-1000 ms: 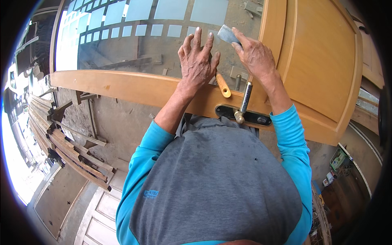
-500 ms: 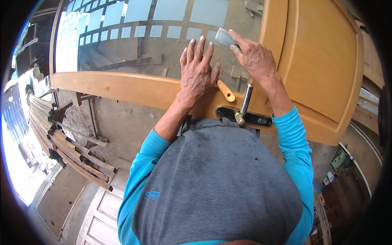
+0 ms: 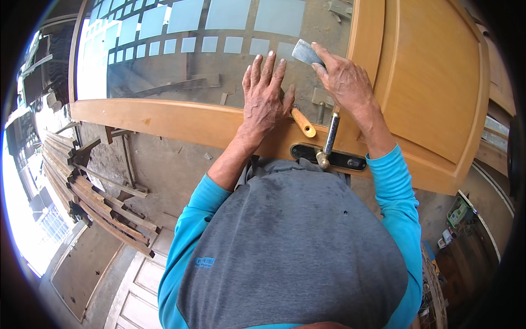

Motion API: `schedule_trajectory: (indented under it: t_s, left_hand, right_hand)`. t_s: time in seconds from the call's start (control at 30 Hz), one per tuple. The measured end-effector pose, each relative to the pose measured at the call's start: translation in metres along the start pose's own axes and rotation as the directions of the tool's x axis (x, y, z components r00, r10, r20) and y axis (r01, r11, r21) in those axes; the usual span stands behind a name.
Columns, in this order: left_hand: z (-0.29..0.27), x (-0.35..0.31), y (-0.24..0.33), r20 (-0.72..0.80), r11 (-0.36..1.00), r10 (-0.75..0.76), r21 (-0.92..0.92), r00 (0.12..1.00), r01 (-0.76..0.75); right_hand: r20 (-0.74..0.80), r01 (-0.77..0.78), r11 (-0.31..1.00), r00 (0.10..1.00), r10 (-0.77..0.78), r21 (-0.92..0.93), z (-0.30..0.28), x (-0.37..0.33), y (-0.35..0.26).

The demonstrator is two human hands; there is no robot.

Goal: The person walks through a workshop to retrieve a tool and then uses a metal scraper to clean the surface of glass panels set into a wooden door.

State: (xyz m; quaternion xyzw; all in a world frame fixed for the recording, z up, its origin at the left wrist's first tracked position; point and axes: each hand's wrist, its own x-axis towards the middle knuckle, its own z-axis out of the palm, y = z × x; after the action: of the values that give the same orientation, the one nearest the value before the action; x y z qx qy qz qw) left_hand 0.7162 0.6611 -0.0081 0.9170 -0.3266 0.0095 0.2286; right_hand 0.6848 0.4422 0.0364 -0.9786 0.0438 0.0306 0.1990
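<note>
A wooden door with a glass pane point(image 3: 175, 93) lies in front of me. My left hand point(image 3: 265, 96) rests palm down over the pane's near edge, fingers spread. Beside its thumb a wooden tool handle point(image 3: 303, 122) sticks out toward me; the tool's other end is hidden under the hand. My right hand point(image 3: 346, 79) pinches a flat grey block point(image 3: 308, 53) between thumb and fingers over the glass; its exact kind is unclear. Below that hand, a lever door handle point(image 3: 330, 134) on a black plate point(image 3: 350, 160) is fixed to the door's near rail.
The door's solid wood panel point(image 3: 427, 82) extends to the right. Long wooden strips point(image 3: 104, 200) are stacked at the left. A white panelled door point(image 3: 139, 296) lies lower left. Small items, including a green container point(image 3: 456, 213), stand at the lower right.
My right hand and the grey block have shifted slightly right and toward me. The left hand stays spread in nearly the same place. The whole view has moved a little.
</note>
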Motion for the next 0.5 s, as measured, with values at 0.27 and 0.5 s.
schedule_trajectory:
  t_s: [0.27,0.5]
  left_hand:
    - [-0.0063,0.0042,0.0061,-0.002,0.999,-0.016,0.032,1.0,0.016]
    - [-0.0096,-0.0047,-0.0009,0.044,0.999,-0.002,0.035,0.999,0.001]
  right_hand:
    - [0.055,-0.084,0.996,0.995,0.082,0.031,-0.0041,-0.007,-0.0085]
    - [0.153,-0.126,0.992,0.98,0.127,-0.016,-0.0102,-0.0094,-0.0109]
